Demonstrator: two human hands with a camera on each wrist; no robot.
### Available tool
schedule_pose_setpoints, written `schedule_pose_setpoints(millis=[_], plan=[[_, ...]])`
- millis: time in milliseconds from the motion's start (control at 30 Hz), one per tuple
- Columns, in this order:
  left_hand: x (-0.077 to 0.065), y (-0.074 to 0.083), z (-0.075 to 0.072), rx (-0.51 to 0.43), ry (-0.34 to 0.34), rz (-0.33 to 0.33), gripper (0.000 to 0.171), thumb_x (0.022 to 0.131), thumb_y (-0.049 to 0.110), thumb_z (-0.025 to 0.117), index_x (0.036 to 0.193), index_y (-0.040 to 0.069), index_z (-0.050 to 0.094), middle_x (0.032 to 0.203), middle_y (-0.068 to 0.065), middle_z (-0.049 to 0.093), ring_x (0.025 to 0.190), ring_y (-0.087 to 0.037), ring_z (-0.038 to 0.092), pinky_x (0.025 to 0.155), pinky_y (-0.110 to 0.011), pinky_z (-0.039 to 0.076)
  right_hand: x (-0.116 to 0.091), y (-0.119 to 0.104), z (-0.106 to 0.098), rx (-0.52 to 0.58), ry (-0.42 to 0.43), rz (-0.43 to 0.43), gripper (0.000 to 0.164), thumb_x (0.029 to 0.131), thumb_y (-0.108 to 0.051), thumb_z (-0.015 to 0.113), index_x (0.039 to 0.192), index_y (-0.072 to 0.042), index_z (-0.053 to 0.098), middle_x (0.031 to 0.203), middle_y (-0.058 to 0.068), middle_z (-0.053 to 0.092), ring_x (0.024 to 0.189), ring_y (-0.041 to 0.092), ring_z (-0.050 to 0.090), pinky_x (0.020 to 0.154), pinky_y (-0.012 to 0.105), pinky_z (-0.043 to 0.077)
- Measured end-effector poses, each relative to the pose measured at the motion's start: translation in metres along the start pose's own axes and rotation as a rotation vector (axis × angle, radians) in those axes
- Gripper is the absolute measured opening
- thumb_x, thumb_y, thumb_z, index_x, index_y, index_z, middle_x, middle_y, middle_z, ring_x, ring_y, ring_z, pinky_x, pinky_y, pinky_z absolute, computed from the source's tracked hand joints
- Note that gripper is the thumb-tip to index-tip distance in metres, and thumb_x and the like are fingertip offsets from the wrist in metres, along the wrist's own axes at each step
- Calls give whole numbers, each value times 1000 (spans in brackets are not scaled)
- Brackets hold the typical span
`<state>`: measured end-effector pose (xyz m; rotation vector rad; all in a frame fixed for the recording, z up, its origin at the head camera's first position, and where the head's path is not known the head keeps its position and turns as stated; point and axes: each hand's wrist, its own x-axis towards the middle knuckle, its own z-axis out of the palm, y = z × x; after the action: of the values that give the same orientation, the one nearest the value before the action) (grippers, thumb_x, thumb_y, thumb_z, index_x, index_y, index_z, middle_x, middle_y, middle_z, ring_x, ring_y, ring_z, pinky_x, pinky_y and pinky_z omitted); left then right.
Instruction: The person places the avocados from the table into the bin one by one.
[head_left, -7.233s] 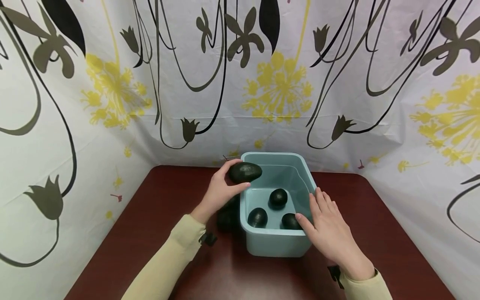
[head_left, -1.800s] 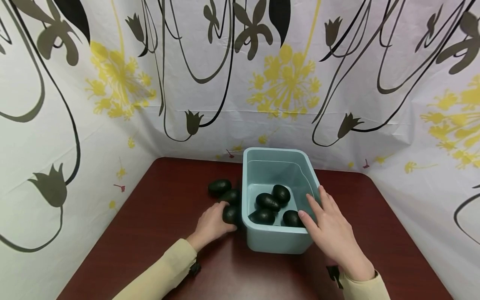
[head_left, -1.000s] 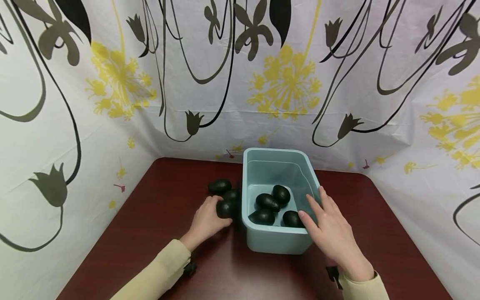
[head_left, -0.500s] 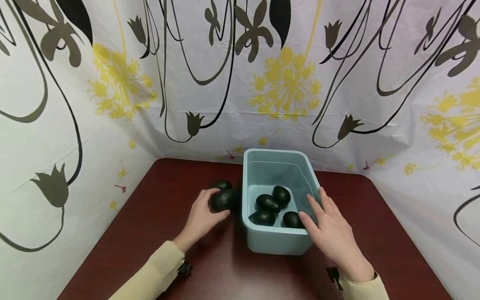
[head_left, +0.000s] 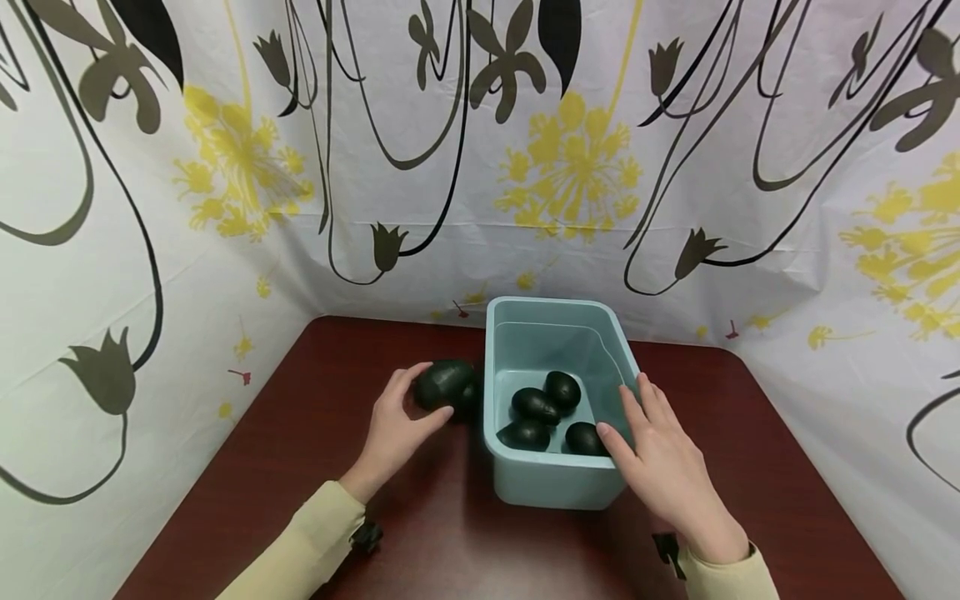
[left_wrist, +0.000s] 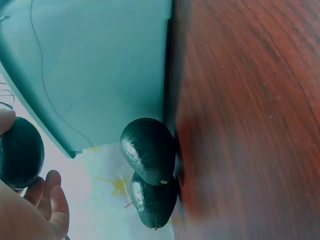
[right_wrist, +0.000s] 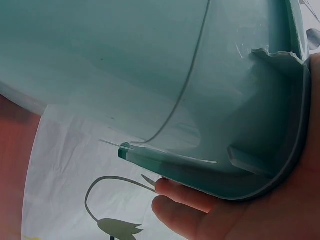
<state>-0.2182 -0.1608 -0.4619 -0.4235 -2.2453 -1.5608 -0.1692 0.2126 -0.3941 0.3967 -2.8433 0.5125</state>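
Note:
In the head view my left hand (head_left: 397, 425) grips a dark green avocado (head_left: 441, 382) between thumb and fingers, left of a light blue plastic bin (head_left: 551, 487). The left wrist view shows this avocado (left_wrist: 20, 152) off the table, at the frame's left edge. Below it, two more avocados (left_wrist: 148, 150) lie against each other on the table beside the bin wall; from the head they are mostly hidden. Inside the bin lie several avocados (head_left: 536, 404). My right hand (head_left: 667, 462) rests on the bin's right rim, fingers extended along the outside, thumb over the front corner.
The dark red-brown wooden table (head_left: 420, 542) bears the bin near its far edge. A white curtain (head_left: 465, 192) with printed flowers hangs behind and at both sides of the table. Each wrist carries a small black camera (head_left: 367, 536).
Earlier the left hand held an avocado at the bin's left rim; the bin has since gained one. The left hand then took another avocado from the group and raised it. The right hand stays put.

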Motion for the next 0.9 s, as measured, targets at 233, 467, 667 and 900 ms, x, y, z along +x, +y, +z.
schedule_pose_setpoints(millis=[233,467,667,900], plan=[[1,4,0,-32,14,3,67,85,32,83,144,32,51,133,9,54,112,-15,56,90,-52,52,-1,1,-1,4,-7,0,80,104,-58,41,155,3,31,166,20,8,151,41,13,105,68,31],[0,29,0,-47,34,8,66,86,14,82,145,22,52,140,1,53,117,-20,58,95,-47,51,0,1,-1,7,-13,3,80,103,-58,40,155,3,32,166,21,9,150,43,13,105,68,31],[1,49,-7,-99,20,54,66,85,6,81,144,15,52,135,-5,53,118,-20,59,99,-37,49,0,0,-1,9,-14,7,80,103,-58,41,155,2,32,166,21,9,150,44,14,106,69,30],[4,53,-10,-148,15,78,68,85,4,81,145,16,51,134,-5,52,121,-21,57,102,-47,46,-1,0,-1,9,-9,3,79,104,-58,41,154,2,34,165,22,11,149,44,15,106,68,30]])
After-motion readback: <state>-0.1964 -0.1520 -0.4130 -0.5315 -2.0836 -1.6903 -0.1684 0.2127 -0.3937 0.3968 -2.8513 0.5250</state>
